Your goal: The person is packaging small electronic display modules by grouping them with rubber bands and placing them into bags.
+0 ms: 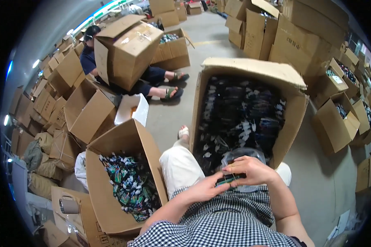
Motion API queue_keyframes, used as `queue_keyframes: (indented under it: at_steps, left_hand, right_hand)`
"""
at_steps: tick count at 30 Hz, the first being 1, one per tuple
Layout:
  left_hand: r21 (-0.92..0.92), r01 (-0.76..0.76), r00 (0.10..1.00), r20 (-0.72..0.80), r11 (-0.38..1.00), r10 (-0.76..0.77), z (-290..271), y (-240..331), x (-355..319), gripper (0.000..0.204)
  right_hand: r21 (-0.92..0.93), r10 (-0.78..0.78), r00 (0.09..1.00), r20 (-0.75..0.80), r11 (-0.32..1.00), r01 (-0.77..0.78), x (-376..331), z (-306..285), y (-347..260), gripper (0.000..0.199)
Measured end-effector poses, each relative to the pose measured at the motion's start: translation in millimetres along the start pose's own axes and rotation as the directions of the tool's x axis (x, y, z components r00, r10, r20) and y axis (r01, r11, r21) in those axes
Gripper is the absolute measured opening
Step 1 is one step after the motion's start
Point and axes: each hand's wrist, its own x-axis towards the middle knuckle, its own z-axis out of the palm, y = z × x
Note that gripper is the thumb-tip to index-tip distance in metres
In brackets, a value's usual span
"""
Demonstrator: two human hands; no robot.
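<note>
In front of my waist, my left hand [208, 188] and my right hand [253, 169] meet, both closed on a small bundle of dark and green circuit boards [231, 179] with a thin yellowish band across it. Fingers hide part of the bundle. Just beyond my right hand is a clear plastic tub or bag [253, 153]; what it holds cannot be made out. The large open carton [294, 138] before me is packed with dark pieces bearing white connectors [243, 107]. On my left, another open carton [103, 206] holds loose green circuit boards with coloured wires [130, 185].
A person [88, 61] sits at the far left, behind a tilted carton [132, 49]. Near them stand a white foam box [132, 109] and an open carton [88, 109]. Stacked cartons [297, 41] and filled boxes [338, 121] line the right. A tape roll [69, 206] lies at lower left.
</note>
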Motion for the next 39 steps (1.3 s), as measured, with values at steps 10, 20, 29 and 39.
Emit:
queue_keyframes:
  at_steps: [10,20,29,39]
  left_hand:
    - [-0.193,-0.13,0.245,-0.957,0.973,-0.157,-158.6,-116.9,-107.8,0.031]
    - [0.215,0.181,0.292,-0.944,0.96,0.156,-160.7,-162.9,-30.5,0.034]
    - [0.454,0.074,0.594,-0.735,0.888,0.327,-127.0,-82.9,54.5,0.023]
    - [0.406,0.002,0.622,-0.716,0.914,0.316,-87.5,-71.4,55.5,0.019]
  right_hand:
    - [0.814,0.789,0.445,-0.423,0.547,-0.197,-50.2,25.2,123.3,0.022]
    - [-0.315,0.206,0.451,-0.869,0.471,-0.824,-43.2,-28.9,229.6,0.032]
    - [-0.434,0.774,0.578,-0.258,0.441,-0.785,-53.2,-148.6,296.6,0.063]
    - [-0.537,0.788,0.611,-0.077,0.484,-0.691,-57.6,-201.6,289.7,0.065]
